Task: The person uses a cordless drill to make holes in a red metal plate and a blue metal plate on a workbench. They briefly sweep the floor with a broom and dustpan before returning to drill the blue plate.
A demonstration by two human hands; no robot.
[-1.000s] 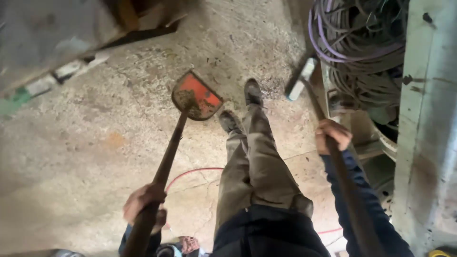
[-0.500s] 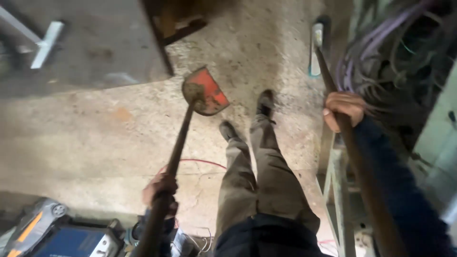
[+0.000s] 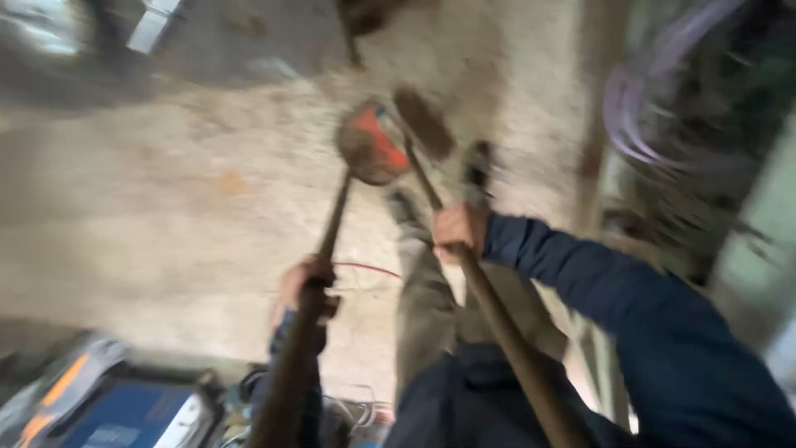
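Observation:
The view is motion-blurred. My left hand (image 3: 308, 284) grips the wooden handle of a shovel whose red and rusty blade (image 3: 372, 143) hovers over the concrete floor (image 3: 149, 224). My right hand (image 3: 458, 231), in a dark blue sleeve, grips a second long wooden handle (image 3: 506, 332) whose head (image 3: 423, 123) now sits just right of the shovel blade. My legs in grey trousers (image 3: 423, 307) and dark shoes stand between the two handles.
A blue and orange machine case (image 3: 108, 402) lies at the lower left. A thin red cable (image 3: 369, 268) runs across the floor. Coiled purple cables (image 3: 655, 124) hang on a rack at the right. A dark slab (image 3: 166, 50) lies at the upper left.
My right hand has swung its long-handled tool leftward from the rack side to the middle, next to the shovel blade. The camera has tilted and blurred.

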